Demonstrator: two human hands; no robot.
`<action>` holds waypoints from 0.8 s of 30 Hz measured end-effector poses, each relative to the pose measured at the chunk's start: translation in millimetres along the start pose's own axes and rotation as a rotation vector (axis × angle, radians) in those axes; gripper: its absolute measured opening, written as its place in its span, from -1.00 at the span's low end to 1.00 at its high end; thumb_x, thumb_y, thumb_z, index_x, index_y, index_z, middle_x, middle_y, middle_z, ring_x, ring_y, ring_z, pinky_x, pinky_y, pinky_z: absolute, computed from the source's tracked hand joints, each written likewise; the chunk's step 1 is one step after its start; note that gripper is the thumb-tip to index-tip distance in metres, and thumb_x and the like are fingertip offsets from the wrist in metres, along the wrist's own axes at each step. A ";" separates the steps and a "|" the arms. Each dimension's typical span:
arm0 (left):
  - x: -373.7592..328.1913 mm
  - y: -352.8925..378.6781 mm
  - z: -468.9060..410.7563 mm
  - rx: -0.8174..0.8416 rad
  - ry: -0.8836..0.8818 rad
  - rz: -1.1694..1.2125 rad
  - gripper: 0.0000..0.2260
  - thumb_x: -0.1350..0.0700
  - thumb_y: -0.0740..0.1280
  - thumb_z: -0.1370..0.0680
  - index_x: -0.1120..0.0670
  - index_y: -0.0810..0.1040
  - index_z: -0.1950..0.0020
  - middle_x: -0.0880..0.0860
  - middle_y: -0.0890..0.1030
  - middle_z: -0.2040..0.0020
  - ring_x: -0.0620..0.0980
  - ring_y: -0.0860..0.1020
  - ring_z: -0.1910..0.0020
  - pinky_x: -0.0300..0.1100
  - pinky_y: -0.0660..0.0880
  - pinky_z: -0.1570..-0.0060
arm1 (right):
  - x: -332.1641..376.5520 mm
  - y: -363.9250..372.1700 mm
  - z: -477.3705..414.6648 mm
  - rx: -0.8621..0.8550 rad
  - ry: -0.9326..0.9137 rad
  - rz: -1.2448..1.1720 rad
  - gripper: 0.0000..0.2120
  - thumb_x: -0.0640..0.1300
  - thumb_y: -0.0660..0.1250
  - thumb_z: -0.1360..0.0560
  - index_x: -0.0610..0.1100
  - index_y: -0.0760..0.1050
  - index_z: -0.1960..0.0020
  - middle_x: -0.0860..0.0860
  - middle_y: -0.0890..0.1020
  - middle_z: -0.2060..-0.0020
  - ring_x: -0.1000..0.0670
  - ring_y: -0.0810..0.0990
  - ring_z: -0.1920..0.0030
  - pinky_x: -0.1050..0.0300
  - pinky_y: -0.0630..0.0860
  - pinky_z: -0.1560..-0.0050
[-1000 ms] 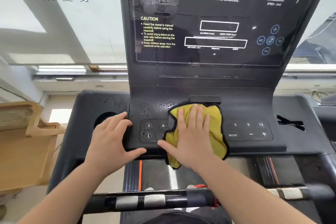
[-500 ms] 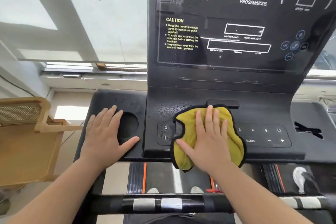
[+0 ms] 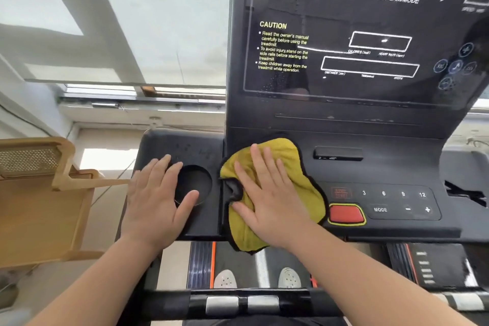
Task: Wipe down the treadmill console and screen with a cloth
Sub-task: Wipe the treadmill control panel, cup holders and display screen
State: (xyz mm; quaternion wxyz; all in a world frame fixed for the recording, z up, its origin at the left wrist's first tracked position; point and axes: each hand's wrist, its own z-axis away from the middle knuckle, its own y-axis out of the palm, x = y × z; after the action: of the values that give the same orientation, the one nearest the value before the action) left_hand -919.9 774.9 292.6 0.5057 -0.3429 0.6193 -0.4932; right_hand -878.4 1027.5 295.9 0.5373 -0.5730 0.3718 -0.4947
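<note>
Right hand flat on cloth

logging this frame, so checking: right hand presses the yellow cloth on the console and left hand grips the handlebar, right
Not quite. The left hand does not grip the handlebar; it rests flat by the cup holder on the console, as the head view shows. The right hand does press the yellow cloth.

Bare forearms, pale perforated shoes.
</note>
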 end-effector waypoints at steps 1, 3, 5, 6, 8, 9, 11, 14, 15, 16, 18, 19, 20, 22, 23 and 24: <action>-0.1 0.1 -0.3 0.003 0.001 0.000 -0.38 -0.27 0.03 -0.58 0.11 0.42 -0.45 0.18 0.39 -0.50 0.25 0.29 -0.51 0.31 0.24 -0.45 | -6.5 3.0 10.6 -0.023 -0.022 -0.007 -0.32 0.31 0.00 -0.66 0.06 0.01 -0.69 -0.10 -0.22 -0.68 -0.14 -0.29 -0.66 -0.19 -0.12 -0.63; -0.5 0.0 -1.3 0.018 0.003 -0.015 -0.37 -0.28 0.03 -0.58 0.11 0.43 -0.45 0.18 0.40 -0.49 0.25 0.29 -0.50 0.30 0.25 -0.45 | -21.7 6.9 30.0 -0.041 -0.015 -0.033 -0.42 0.24 0.03 -0.68 0.10 0.14 -0.65 -0.12 -0.02 -0.69 -0.14 -0.09 -0.68 -0.22 0.03 -0.63; -0.7 0.1 -1.9 0.030 0.005 -0.037 -0.37 -0.29 0.03 -0.57 0.10 0.44 -0.45 0.17 0.40 -0.49 0.25 0.29 -0.50 0.29 0.23 -0.46 | -35.2 5.2 41.1 -0.037 0.043 -0.033 -0.45 0.26 -0.01 -0.68 0.16 0.13 -0.65 -0.12 0.02 -0.68 -0.13 -0.04 -0.68 -0.25 0.09 -0.62; -0.9 0.1 -2.1 0.034 0.004 -0.040 -0.37 -0.29 0.02 -0.57 0.09 0.44 -0.45 0.16 0.40 -0.50 0.24 0.29 -0.51 0.28 0.22 -0.47 | -39.4 1.8 42.3 -0.025 0.091 -0.014 -0.42 0.31 -0.08 -0.67 0.18 0.07 -0.66 -0.12 -0.03 -0.69 -0.12 -0.10 -0.68 -0.25 0.06 -0.63; -1.2 -0.3 -2.2 0.033 0.001 -0.029 -0.37 -0.29 0.01 -0.57 0.08 0.43 -0.46 0.15 0.40 -0.50 0.23 0.28 -0.52 0.26 0.19 -0.48 | -40.3 -6.5 35.6 0.033 0.213 0.046 -0.27 0.47 -0.24 -0.57 0.19 -0.17 -0.66 -0.14 -0.24 -0.67 -0.13 -0.31 -0.66 -0.23 -0.10 -0.65; -1.1 -0.6 -2.2 0.031 0.002 -0.024 -0.37 -0.29 0.01 -0.57 0.08 0.43 -0.46 0.15 0.40 -0.50 0.23 0.28 -0.52 0.26 0.19 -0.48 | -36.7 -10.0 28.5 0.055 0.270 0.068 -0.18 0.54 -0.28 -0.51 0.18 -0.30 -0.65 -0.17 -0.35 -0.64 -0.15 -0.40 -0.63 -0.22 -0.20 -0.64; -0.5 -1.0 -2.0 0.035 0.006 -0.024 -0.38 -0.28 0.00 -0.57 0.08 0.42 -0.46 0.14 0.40 -0.51 0.22 0.27 -0.52 0.25 0.18 -0.49 | -23.4 -14.3 9.9 0.078 0.369 0.068 0.01 0.66 -0.23 -0.39 0.14 -0.49 -0.60 -0.24 -0.49 -0.56 -0.23 -0.51 -0.57 -0.24 -0.34 -0.59; 0.6 -1.2 -1.6 0.041 0.003 -0.017 -0.38 -0.27 -0.01 -0.58 0.06 0.40 -0.47 0.13 0.38 -0.52 0.20 0.25 -0.54 0.24 0.16 -0.50 | -1.5 -14.0 -18.0 0.074 0.444 0.042 0.17 0.73 -0.16 -0.32 0.04 -0.55 -0.58 -0.36 -0.53 -0.50 -0.36 -0.55 -0.52 -0.33 -0.40 -0.54; 0.6 -1.2 -1.3 0.039 0.001 -0.010 -0.39 -0.27 -0.01 -0.58 0.06 0.40 -0.47 0.13 0.38 -0.52 0.20 0.24 -0.54 0.25 0.16 -0.50 | 4.2 -13.3 -25.1 0.065 0.436 0.040 0.17 0.72 -0.14 -0.33 0.01 -0.54 -0.58 -0.38 -0.53 -0.49 -0.38 -0.55 -0.51 -0.34 -0.40 -0.54; 0.5 -1.2 -1.1 0.037 0.001 -0.003 -0.39 -0.27 -0.01 -0.58 0.07 0.41 -0.47 0.13 0.39 -0.52 0.20 0.25 -0.53 0.25 0.16 -0.50 | 8.5 -12.3 -29.9 0.059 0.415 0.046 0.15 0.70 -0.13 -0.36 0.00 -0.53 -0.59 -0.39 -0.53 -0.49 -0.38 -0.56 -0.51 -0.34 -0.41 -0.55; 0.6 -1.5 -0.9 0.037 0.005 0.006 -0.40 -0.26 -0.01 -0.59 0.07 0.41 -0.46 0.14 0.40 -0.51 0.22 0.26 -0.53 0.27 0.18 -0.49 | 13.7 -11.1 -34.2 0.058 0.332 0.067 0.08 0.64 -0.11 -0.43 -0.01 -0.47 -0.62 -0.36 -0.51 -0.51 -0.35 -0.56 -0.52 -0.33 -0.40 -0.55; 0.7 -1.7 -0.8 0.038 0.010 0.005 -0.39 -0.26 -0.02 -0.59 0.08 0.41 -0.46 0.14 0.40 -0.50 0.22 0.27 -0.52 0.28 0.20 -0.48 | 14.5 -10.9 -33.4 0.066 0.268 0.072 0.03 0.60 -0.11 -0.46 0.01 -0.43 -0.64 -0.33 -0.50 -0.53 -0.32 -0.56 -0.53 -0.32 -0.38 -0.57; 0.7 -1.9 -0.8 0.040 0.016 0.004 -0.39 -0.26 -0.02 -0.59 0.08 0.41 -0.46 0.15 0.41 -0.50 0.23 0.27 -0.52 0.28 0.21 -0.47 | 13.9 -10.1 -30.6 0.080 0.192 0.071 -0.02 0.57 -0.10 -0.49 0.03 -0.38 -0.66 -0.28 -0.48 -0.56 -0.27 -0.55 -0.55 -0.32 -0.35 -0.58; 0.2 -2.5 -0.3 0.040 0.017 0.012 -0.39 -0.26 -0.03 -0.59 0.08 0.41 -0.46 0.15 0.41 -0.50 0.23 0.28 -0.52 0.28 0.21 -0.47 | 8.8 -6.8 -18.2 0.106 0.032 0.063 -0.12 0.51 -0.09 -0.54 0.10 -0.25 -0.68 -0.17 -0.39 -0.62 -0.18 -0.46 -0.60 -0.31 -0.25 -0.61; -0.7 -2.7 0.1 0.039 0.014 0.019 -0.39 -0.26 -0.03 -0.59 0.07 0.41 -0.46 0.15 0.41 -0.50 0.22 0.27 -0.52 0.28 0.19 -0.48 | 4.3 -4.6 -9.0 0.115 -0.035 0.066 -0.17 0.49 -0.08 -0.56 0.12 -0.20 -0.69 -0.11 -0.33 -0.64 -0.15 -0.40 -0.63 -0.30 -0.21 -0.61; -1.5 -3.0 0.5 0.036 0.011 0.026 -0.40 -0.26 -0.03 -0.59 0.07 0.41 -0.46 0.14 0.40 -0.50 0.22 0.26 -0.53 0.27 0.17 -0.50 | -1.4 -1.9 1.0 0.122 -0.083 0.079 -0.19 0.48 -0.09 -0.57 0.14 -0.17 -0.68 -0.07 -0.28 -0.66 -0.14 -0.34 -0.65 -0.30 -0.18 -0.61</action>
State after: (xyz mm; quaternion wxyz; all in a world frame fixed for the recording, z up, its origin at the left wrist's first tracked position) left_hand -919.2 775.3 295.9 0.5145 -0.3231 0.6176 -0.4995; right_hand -877.9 1029.3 297.6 0.6054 -0.5441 0.3405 -0.4706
